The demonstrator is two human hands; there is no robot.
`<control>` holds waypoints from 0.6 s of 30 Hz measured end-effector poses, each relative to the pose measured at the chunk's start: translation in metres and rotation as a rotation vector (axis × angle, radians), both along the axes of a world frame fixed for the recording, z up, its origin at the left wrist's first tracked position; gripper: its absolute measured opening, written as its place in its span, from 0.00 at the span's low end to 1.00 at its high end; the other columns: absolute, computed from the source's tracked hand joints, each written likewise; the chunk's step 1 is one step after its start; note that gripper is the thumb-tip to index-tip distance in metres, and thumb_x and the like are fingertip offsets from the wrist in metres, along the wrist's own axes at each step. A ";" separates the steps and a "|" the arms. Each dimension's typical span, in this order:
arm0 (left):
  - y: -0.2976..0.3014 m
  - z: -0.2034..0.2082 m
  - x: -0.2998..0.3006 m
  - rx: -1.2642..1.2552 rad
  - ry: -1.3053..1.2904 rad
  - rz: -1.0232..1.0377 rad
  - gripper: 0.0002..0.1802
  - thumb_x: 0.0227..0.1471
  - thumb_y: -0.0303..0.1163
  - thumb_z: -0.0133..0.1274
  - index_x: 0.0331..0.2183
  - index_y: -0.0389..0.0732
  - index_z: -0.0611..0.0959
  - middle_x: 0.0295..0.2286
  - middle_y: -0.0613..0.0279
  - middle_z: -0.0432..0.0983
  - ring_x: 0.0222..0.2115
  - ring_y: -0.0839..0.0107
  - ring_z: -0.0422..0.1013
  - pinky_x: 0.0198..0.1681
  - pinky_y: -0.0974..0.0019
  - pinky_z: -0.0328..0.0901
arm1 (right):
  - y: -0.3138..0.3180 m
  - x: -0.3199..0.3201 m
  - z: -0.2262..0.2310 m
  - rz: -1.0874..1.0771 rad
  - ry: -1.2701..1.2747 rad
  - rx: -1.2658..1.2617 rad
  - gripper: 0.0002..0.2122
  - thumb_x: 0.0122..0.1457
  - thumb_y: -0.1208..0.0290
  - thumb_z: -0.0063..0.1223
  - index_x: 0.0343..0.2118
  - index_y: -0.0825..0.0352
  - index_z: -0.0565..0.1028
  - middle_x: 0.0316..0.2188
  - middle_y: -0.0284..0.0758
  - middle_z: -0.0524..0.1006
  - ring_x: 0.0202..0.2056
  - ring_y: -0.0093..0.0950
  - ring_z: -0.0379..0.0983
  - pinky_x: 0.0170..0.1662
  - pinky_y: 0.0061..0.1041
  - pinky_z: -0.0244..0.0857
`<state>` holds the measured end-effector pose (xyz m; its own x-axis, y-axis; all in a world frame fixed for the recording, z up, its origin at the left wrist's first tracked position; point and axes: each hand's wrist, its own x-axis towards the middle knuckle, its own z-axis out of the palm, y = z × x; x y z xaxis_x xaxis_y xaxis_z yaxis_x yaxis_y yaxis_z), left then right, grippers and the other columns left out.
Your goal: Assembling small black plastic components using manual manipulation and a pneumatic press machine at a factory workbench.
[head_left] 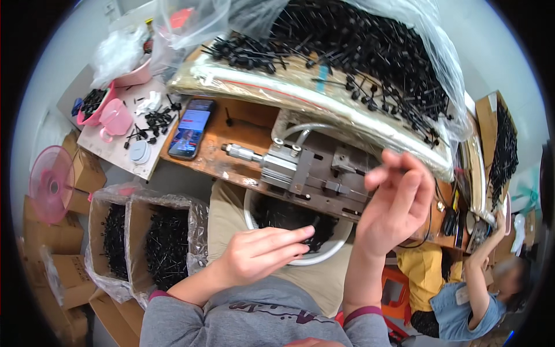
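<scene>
My left hand (263,254) reaches over a white bucket (332,251) between my knees, its fingers extended and pressed together. A small dark piece shows at their tips, too small to identify. Black parts lie inside the bucket. My right hand (396,202) is raised at the right end of a metal clamping fixture (306,173), palm turned up and fingers curled inward; whatever they may pinch is hidden. At the fixture's left end is a silver cylinder (280,165) with a threaded fitting (240,151) and clear tubing (306,128).
Black stemmed parts (358,40) heap on a plastic-lined tray (277,87) behind the fixture. A phone (192,128) lies on the wooden bench. Lined boxes (167,246) of black parts stand at left, near a pink fan (52,184). Another person (471,301) sits at right.
</scene>
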<state>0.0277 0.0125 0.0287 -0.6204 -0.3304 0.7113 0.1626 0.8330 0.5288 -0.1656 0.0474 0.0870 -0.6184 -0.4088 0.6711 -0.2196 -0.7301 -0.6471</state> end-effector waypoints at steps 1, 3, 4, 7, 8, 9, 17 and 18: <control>-0.002 0.001 0.006 -0.001 0.015 0.051 0.13 0.39 0.25 0.65 0.33 0.35 0.85 0.44 0.52 0.78 0.32 0.65 0.78 0.32 0.69 0.74 | -0.022 0.010 0.019 0.004 0.097 -0.122 0.10 0.68 0.71 0.44 0.43 0.73 0.73 0.34 0.44 0.80 0.25 0.27 0.76 0.30 0.20 0.71; -0.001 0.003 0.013 -0.008 0.070 0.135 0.15 0.36 0.25 0.67 0.33 0.39 0.87 0.44 0.53 0.78 0.31 0.66 0.78 0.31 0.69 0.73 | -0.070 0.036 0.061 -0.011 0.187 -0.299 0.10 0.67 0.70 0.44 0.41 0.72 0.73 0.34 0.44 0.80 0.24 0.25 0.77 0.29 0.21 0.71; 0.000 0.007 0.014 -0.010 0.089 0.157 0.16 0.36 0.25 0.67 0.34 0.40 0.87 0.43 0.54 0.78 0.31 0.67 0.78 0.31 0.69 0.73 | -0.108 0.039 0.074 -0.069 0.379 -0.395 0.09 0.65 0.71 0.47 0.40 0.72 0.73 0.33 0.43 0.80 0.25 0.27 0.77 0.30 0.24 0.71; 0.007 0.001 0.021 -0.011 0.092 0.223 0.17 0.35 0.24 0.68 0.35 0.41 0.87 0.43 0.55 0.78 0.32 0.67 0.78 0.32 0.69 0.74 | -0.209 0.034 0.085 -0.479 0.994 0.067 0.23 0.59 0.70 0.57 0.54 0.76 0.66 0.47 0.51 0.74 0.48 0.33 0.74 0.52 0.33 0.66; 0.007 -0.001 0.025 -0.011 0.092 0.236 0.17 0.36 0.24 0.68 0.35 0.41 0.87 0.43 0.55 0.78 0.32 0.68 0.78 0.32 0.70 0.74 | -0.206 0.032 0.076 -0.444 1.004 0.094 0.16 0.57 0.72 0.57 0.46 0.73 0.70 0.38 0.46 0.76 0.39 0.34 0.75 0.44 0.34 0.68; 0.003 -0.003 0.027 -0.024 0.107 0.248 0.17 0.36 0.24 0.68 0.35 0.41 0.87 0.43 0.55 0.78 0.32 0.68 0.78 0.32 0.70 0.74 | -0.197 0.026 0.073 -0.417 1.022 0.104 0.09 0.56 0.73 0.56 0.38 0.70 0.75 0.29 0.41 0.79 0.30 0.35 0.77 0.35 0.34 0.70; -0.010 -0.005 0.016 0.174 0.057 0.226 0.20 0.33 0.19 0.69 0.35 0.38 0.86 0.35 0.56 0.79 0.33 0.66 0.76 0.34 0.68 0.73 | -0.020 0.008 0.002 0.514 0.661 0.649 0.07 0.58 0.77 0.57 0.37 0.72 0.80 0.26 0.36 0.81 0.24 0.20 0.77 0.28 0.18 0.69; -0.011 -0.004 0.010 0.147 0.041 0.186 0.20 0.34 0.19 0.69 0.35 0.37 0.86 0.35 0.56 0.79 0.34 0.66 0.77 0.34 0.68 0.73 | -0.005 0.002 -0.004 0.565 0.628 0.699 0.05 0.57 0.78 0.58 0.35 0.72 0.80 0.26 0.36 0.81 0.24 0.20 0.77 0.27 0.18 0.69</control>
